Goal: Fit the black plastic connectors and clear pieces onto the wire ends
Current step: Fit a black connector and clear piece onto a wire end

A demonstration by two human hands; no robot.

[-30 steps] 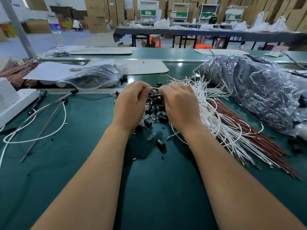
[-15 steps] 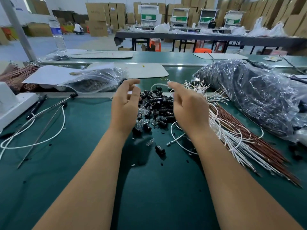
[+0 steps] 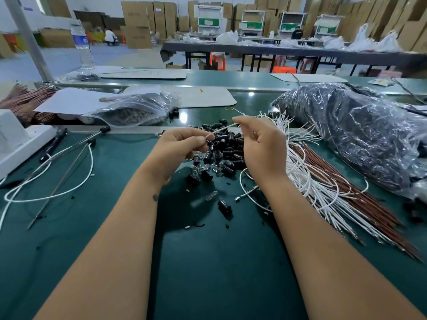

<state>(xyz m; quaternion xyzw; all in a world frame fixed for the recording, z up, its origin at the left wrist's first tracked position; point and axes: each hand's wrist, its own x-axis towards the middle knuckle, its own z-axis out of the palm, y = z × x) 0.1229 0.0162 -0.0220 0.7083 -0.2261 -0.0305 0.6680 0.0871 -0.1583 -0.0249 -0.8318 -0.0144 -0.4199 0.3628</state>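
A heap of black plastic connectors [image 3: 225, 148] lies on the green bench, with small clear pieces [image 3: 208, 168] at its near edge. My left hand [image 3: 178, 146] and my right hand [image 3: 261, 144] hover just above the heap. A thin white wire [image 3: 223, 129] stretches between them, pinched at each end by thumb and fingertips. One clear piece [image 3: 211, 196] and one loose black connector [image 3: 224, 206] lie apart, nearer to me. A bundle of white wires [image 3: 307, 172] and brown wires [image 3: 353, 197] fans out to the right of the heap.
A large dark plastic bag [image 3: 360, 132] fills the right side. A clear bag of small parts [image 3: 136, 109] and white sheets lie behind the left hand. A looped white cable [image 3: 57, 179], thin rods and a white block [image 3: 16, 144] sit at the left. A water bottle [image 3: 82, 46] stands far back.
Both hands rose from the connector heap, spread apart, then came back together. They now pinch a white wire between them that they did not hold before.
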